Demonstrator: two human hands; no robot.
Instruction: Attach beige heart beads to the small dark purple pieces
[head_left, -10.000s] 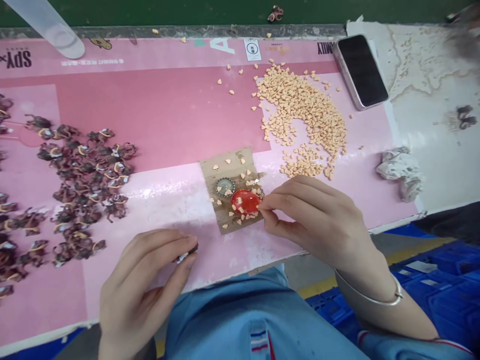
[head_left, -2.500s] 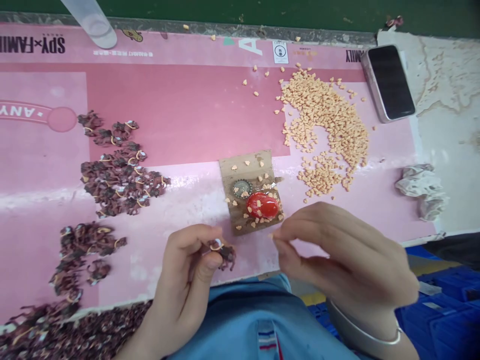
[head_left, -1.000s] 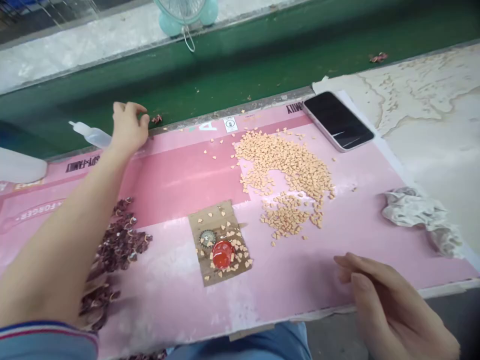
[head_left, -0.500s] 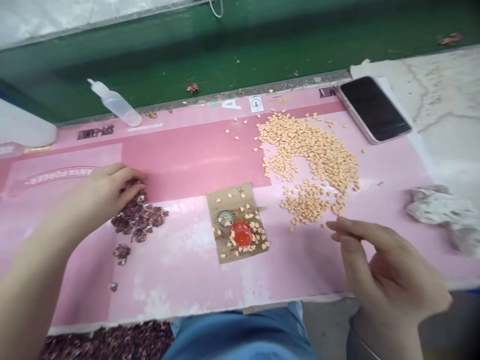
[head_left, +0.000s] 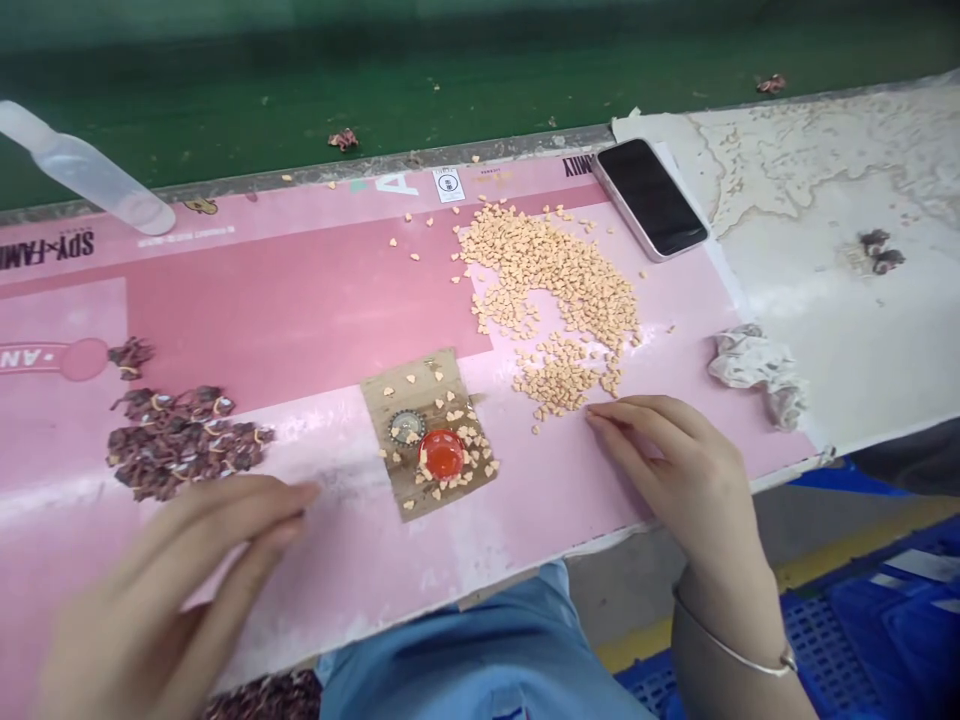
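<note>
I read, on glossy pink printed sheet [head_left: 300,290] | "FAMILY" beside black-screened, pale-edged smartphone [head_left: 652,200] | "SPY×FAM", "A", "AN" left of smartphone

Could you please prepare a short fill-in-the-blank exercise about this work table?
The small round dish on the cardboard is ____ in colour.
The phone lies with its screen facing ____.
The dark figures on the pink sheet lie nearer to the person's ____ hand than the beige pieces do.

Missing words: red; up; left.

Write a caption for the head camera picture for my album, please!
Right hand beside small tan pieces, left hand near dark little figures.
</note>
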